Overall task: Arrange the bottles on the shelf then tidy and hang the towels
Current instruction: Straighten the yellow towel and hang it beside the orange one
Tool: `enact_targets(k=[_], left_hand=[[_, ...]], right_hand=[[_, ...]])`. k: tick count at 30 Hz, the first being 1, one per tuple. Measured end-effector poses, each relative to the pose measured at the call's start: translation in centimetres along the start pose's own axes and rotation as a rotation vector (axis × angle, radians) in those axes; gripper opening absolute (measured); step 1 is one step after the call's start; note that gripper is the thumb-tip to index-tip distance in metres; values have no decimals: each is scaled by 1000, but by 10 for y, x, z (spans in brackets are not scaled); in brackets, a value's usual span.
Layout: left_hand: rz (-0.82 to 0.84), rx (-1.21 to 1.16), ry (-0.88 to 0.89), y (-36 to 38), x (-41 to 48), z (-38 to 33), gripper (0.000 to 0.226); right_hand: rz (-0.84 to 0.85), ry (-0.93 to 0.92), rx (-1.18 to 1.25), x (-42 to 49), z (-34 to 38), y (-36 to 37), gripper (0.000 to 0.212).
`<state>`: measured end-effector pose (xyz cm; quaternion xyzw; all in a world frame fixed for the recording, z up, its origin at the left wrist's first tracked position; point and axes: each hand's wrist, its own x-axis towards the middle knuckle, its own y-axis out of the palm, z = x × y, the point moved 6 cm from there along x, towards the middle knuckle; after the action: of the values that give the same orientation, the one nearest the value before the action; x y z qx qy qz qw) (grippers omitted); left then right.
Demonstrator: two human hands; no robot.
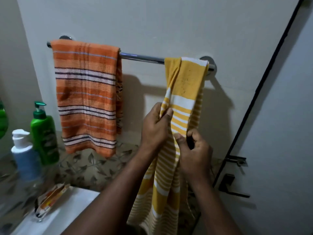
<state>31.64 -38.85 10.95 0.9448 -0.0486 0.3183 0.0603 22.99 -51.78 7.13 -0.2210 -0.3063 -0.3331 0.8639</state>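
Two towels on one rail (142, 57), orange towel (86, 92), yellow towel (184, 92), two bottles

We cannot read the blurred label on the green pump bottle (44, 133), the towel rail (142, 57) is hidden wherever the orange towel (86, 92) and the yellow towel (184, 78) drape over it, and the yellow towel's lower end runs out past the picture's bottom edge

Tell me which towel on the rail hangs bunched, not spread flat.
The yellow striped towel at the right end of the rail; the orange striped towel hangs spread flat.
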Motion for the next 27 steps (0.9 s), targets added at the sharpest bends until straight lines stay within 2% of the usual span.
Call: enact_targets(k=[2,5,7,9,11,13,15,16,18,19,21,24,26,27], left_hand=[[42,-20,-75,-7,-27,25,20],[65,-59,-239,-19,-67,57,17],[97,0,-307,-23,-92,65,20],[218,150,-418,-20,-116,71,24],[392,390,-500,-17,-138,77,38],[502,636,-579,-11,-159,82,33],[490,801,-639,-9,-179,86,17],[469,878,-698,-10,-192,87,18],[373,968,-832,-12,-226,91,37],[291,928,-866,-11,-245,90,44],[44,657,-894,-8,-285,84,34],[-275,177,-820,11,-328,57,57],[-444,-125,-728,24,-333,35,57],[-486,-185,-702,31,-331,22,55]], right_hand=[[146,75,112,-16,-12,3,42],[114,198,301,-15,-25,-3,38],[143,281,384,-3,-29,1,39],[266,339,486,6,-32,12,44],[379,375,543,3,-37,21,41],[506,416,554,-10,-48,25,34],[650,523,500,-30,-69,24,28],[701,603,481,-43,-82,20,28],[756,703,463,-69,-102,7,30],[807,727,474,-83,-108,0,28],[986,758,449,-111,-115,-17,17],[1364,760,295,-162,-113,-49,20],[1587,661,125,-186,-112,-66,43],[1700,591,96,-199,-115,-76,54]])
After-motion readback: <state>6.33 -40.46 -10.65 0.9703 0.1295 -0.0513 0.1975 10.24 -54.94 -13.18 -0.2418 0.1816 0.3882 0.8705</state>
